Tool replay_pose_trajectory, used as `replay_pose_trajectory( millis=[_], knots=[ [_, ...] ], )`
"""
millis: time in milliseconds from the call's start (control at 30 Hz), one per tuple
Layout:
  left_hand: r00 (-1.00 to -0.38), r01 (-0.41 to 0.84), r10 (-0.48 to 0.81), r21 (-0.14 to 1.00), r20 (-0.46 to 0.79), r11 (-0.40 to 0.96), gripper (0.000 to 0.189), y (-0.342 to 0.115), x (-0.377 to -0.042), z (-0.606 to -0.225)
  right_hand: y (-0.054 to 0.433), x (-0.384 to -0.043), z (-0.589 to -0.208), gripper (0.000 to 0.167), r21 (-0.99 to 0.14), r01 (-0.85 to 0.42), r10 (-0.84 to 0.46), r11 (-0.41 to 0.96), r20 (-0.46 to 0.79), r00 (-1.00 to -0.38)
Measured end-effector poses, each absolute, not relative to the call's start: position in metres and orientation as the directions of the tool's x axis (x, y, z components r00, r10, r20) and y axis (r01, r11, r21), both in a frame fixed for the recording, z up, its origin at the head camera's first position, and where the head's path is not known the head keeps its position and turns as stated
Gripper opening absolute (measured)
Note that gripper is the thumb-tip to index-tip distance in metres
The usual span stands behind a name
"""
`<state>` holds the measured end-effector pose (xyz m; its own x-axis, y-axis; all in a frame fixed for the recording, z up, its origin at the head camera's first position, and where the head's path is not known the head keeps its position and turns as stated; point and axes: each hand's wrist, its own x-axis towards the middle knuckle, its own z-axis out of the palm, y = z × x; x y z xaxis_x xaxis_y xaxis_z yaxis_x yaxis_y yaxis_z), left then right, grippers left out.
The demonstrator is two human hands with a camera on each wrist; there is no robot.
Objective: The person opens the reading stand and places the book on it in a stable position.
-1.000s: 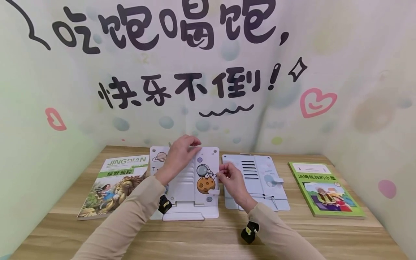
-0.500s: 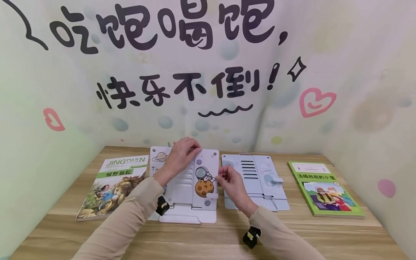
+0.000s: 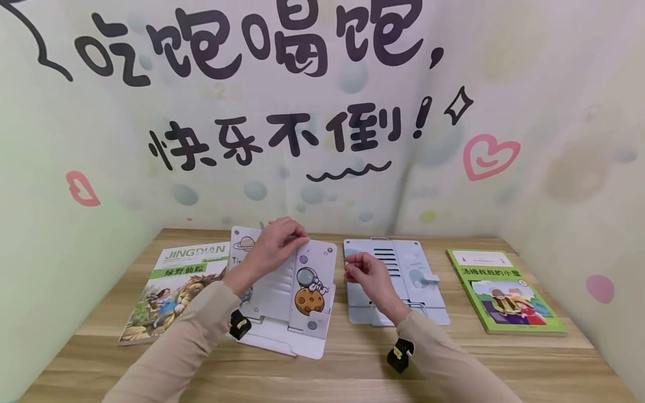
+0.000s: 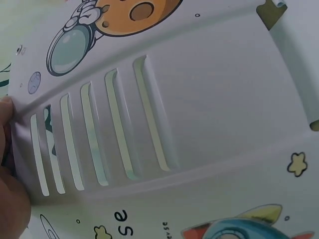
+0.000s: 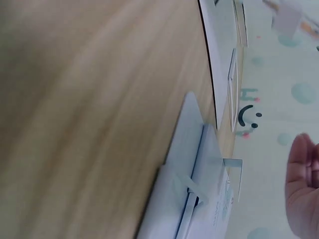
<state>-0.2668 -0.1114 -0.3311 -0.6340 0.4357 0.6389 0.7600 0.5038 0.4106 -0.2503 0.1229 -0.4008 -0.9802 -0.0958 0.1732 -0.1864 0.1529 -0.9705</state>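
My left hand [image 3: 274,246] grips the top edge of a white metal book stand [image 3: 274,302] with an astronaut on an orange planet and a row of slots. The stand is tilted, its lower right corner turned toward me. In the left wrist view the slotted panel [image 4: 224,94] fills most of the picture, with part of the hand [image 4: 12,209] at its left edge. My right hand [image 3: 370,280] is apart from that stand, fingers loosely bent and holding nothing. It hovers over a light blue book stand [image 3: 410,280], which lies flat with its wire rest toward me.
On the left lies a JINGDIAN book [image 3: 173,302] with a lion on its cover, partly behind my left arm. A green-bordered book [image 3: 509,291] lies at the right. The wooden table [image 3: 353,369] ends at a printed cloth wall [image 3: 322,201] behind.
My right hand has let go of the white stand's right edge and moved slightly right. The white stand has turned and tipped, its lower right corner swinging toward me in my left hand.
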Motion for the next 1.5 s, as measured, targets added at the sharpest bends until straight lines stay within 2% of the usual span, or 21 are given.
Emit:
replay_pose_trajectory(
  millis=[233,367,567,667,867,1100,1200,1500],
  knots=[
    [-0.595,0.803,0.497,0.445,0.631,0.396,0.006,-0.119,-0.256,-0.328,0.118,-0.265,-0.400,0.017,-0.942,-0.093,-0.042,0.321,0.084,-0.996],
    [-0.545,0.838,0.545,0.433,0.637,0.333,0.002,-0.123,-0.248,-0.326,0.113,-0.273,-0.401,0.016,-0.917,-0.071,-0.047,0.392,0.057,-0.997],
    [-0.452,0.890,0.592,0.377,0.667,0.255,0.002,-0.130,-0.238,-0.324,0.106,-0.282,-0.401,0.013,-0.871,-0.099,-0.066,0.480,0.077,-0.995],
    [-0.406,0.912,0.609,0.344,0.682,0.222,0.011,-0.132,-0.235,-0.323,0.104,-0.286,-0.401,0.011,-0.828,-0.147,-0.097,0.541,0.112,-0.989],
    [-0.342,0.935,0.631,0.318,0.696,0.157,0.017,-0.137,-0.227,-0.323,0.104,-0.293,-0.400,0.007,-0.620,-0.249,-0.181,0.744,0.171,-0.969],
    [-0.340,0.930,0.642,0.345,0.687,0.125,0.015,-0.142,-0.218,-0.321,0.099,-0.302,-0.406,0.007,-0.359,-0.182,-0.174,0.916,0.055,-0.983],
    [-0.333,0.934,0.642,0.338,0.691,0.120,0.017,-0.143,-0.216,-0.321,0.095,-0.304,-0.411,0.008,-0.258,-0.164,-0.160,0.952,0.039,-0.986],
    [-0.329,0.937,0.649,0.325,0.686,0.131,0.016,-0.146,-0.214,-0.320,0.081,-0.304,-0.419,0.010,-0.082,-0.162,-0.155,0.983,0.089,-0.984]
  ],
)
